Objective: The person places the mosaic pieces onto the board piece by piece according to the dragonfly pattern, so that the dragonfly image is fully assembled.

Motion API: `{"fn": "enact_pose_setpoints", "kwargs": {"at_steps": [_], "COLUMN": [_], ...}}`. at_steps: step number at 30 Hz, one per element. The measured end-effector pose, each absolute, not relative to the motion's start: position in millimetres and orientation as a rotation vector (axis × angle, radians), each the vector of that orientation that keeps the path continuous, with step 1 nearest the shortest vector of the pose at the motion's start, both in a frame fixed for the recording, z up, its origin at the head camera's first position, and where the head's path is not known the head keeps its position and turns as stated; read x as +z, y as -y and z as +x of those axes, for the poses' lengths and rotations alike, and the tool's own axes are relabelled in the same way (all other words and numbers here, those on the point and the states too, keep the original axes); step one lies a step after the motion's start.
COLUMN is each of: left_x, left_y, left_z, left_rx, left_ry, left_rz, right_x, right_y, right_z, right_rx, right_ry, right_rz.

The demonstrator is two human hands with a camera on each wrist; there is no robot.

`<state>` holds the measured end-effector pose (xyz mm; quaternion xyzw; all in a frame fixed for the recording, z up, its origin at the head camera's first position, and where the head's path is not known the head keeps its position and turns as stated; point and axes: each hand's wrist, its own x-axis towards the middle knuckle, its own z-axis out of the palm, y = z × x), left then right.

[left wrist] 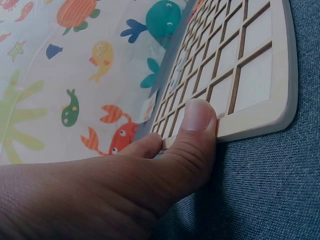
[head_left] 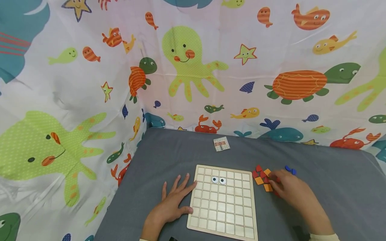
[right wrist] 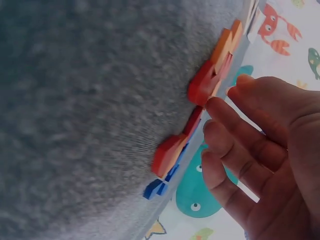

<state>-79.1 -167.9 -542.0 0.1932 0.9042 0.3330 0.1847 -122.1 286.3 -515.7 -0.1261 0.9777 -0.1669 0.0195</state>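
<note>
Picking one tile out of the cluster seems to be the step in hand, and it calls for a light touch. The red tiles point(head_left: 255, 174) and orange tiles point(head_left: 259, 180) lie close together, some touching, just beside the right side of the gridded wooden board point(head_left: 221, 206). Over them is the right hand point(head_left: 287, 185), its grip slack: the fingers bend loosely, and no tile shows between thumb and fingertips. Best to choose a tile at the rim of the cluster, nudge it clear of its neighbours and pinch it by opposite edges, so that the rest stay flat. Blue pieces point(head_left: 288, 168) lie just beyond that hand and are easily brushed by the knuckles.

The left hand point(head_left: 173, 204) has its fingers spread and grasps nothing, with thumb and index finger touching the board's left edge; light pressure there should keep the frame from sliding. Two eye tiles point(head_left: 214, 179) sit side by side near the board's far edge and are best left undisturbed. Farther back on the grey worktop point(head_left: 150, 154) lies a small printed card point(head_left: 221, 144), handy for a glance when choosing a colour.
</note>
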Motion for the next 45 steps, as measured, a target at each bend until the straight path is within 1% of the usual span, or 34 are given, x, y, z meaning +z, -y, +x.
{"fn": "enact_pose_setpoints", "kwargs": {"at_steps": [10,21,31,39,45], "left_x": [-543,-543,-541,-553,-552], "left_y": [168,168,168,172,173], "left_z": [-79,-79,-78,-79,-77], "left_rx": [0.939,0.936,0.942,1.102,1.085], "left_ry": [-2.552,-2.550,-2.555,-2.542,-2.546], "left_rz": [0.556,0.561,0.566,0.672,0.655], "right_x": [-522,-523,-523,-517,-507], "right_y": [-287,-275,-273,-273,-258], "right_z": [-119,-126,-128,-125,-121], "right_rx": [-0.489,-0.440,-0.493,-0.559,-0.663], "right_ry": [-3.000,-3.050,-2.997,-2.996,-3.025], "right_rz": [-0.379,-0.428,-0.359,-0.383,-0.425]}}
